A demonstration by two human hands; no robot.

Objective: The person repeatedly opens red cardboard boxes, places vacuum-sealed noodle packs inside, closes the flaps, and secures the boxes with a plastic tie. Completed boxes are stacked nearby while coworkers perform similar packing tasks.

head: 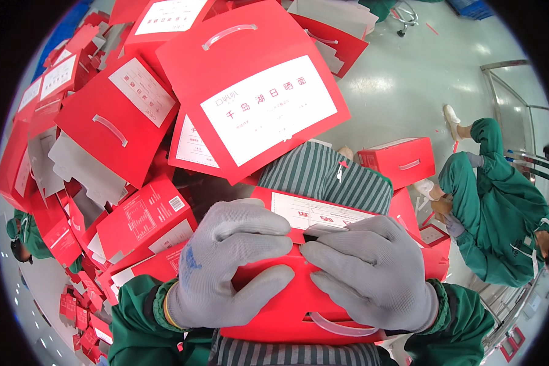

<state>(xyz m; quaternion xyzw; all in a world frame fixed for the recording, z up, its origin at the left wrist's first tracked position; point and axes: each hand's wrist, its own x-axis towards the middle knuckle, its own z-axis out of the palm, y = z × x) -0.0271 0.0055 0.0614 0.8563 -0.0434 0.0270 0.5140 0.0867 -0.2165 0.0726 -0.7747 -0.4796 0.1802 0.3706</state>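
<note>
A red cardboard carton (283, 293) lies across my lap, its clear plastic carry handle (343, 325) towards my body. Along its far side runs a white printed panel (293, 210) with writing. My left hand (233, 265), in a grey knitted work glove with a blue stain, grips the carton, thumb on the near face and fingers by the seam. My right hand (370, 270), gloved alike, has its fingertips at the same seam. A small dark, flat piece (310, 237) shows beside its fingers; what it is cannot be made out.
Red cartons pile up on the left, one large carton (251, 82) leaning just ahead. Striped fabric (329, 176) covers my knee. Another carton (398, 160) stands right of it. A seated co-worker in green (498, 206) is at right; another person (29, 235) is far left.
</note>
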